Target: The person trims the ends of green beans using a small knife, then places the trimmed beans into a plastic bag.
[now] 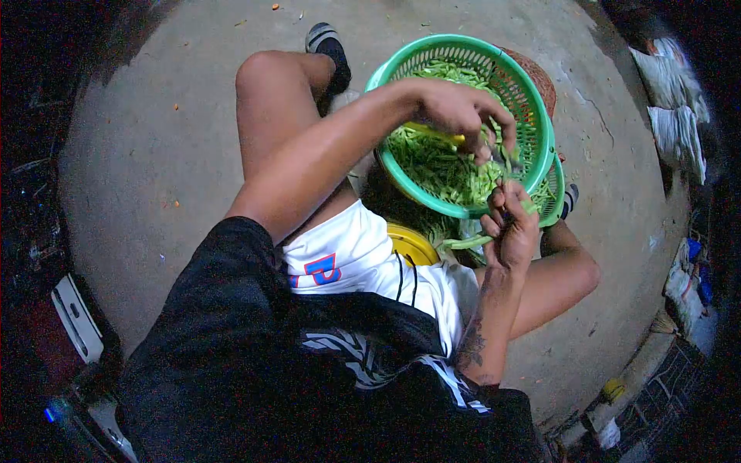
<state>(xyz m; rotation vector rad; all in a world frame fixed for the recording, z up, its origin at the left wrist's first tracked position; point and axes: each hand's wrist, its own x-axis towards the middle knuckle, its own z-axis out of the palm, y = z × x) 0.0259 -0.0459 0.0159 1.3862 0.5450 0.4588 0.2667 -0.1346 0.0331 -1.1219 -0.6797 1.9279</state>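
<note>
My left hand (455, 112) is over the green plastic basket (544, 135), its fingers closed around a yellow-handled knife (438, 133). The blade end is blurred and partly hidden by the fingers. My right hand (513, 228) is at the basket's near right rim, gripping a long green bean (467, 243) whose tail sticks out to the left of the fist. The bean's other end reaches up toward the blade. Thin green bean slices (444, 176) fill much of the basket.
A second green basket (554, 202) sits partly under the first, with a reddish-brown round object (536, 77) behind it. A yellow container (411, 243) stands between my legs. White sacks (678, 143) lie at the right. Small scraps dot the concrete floor (177, 154).
</note>
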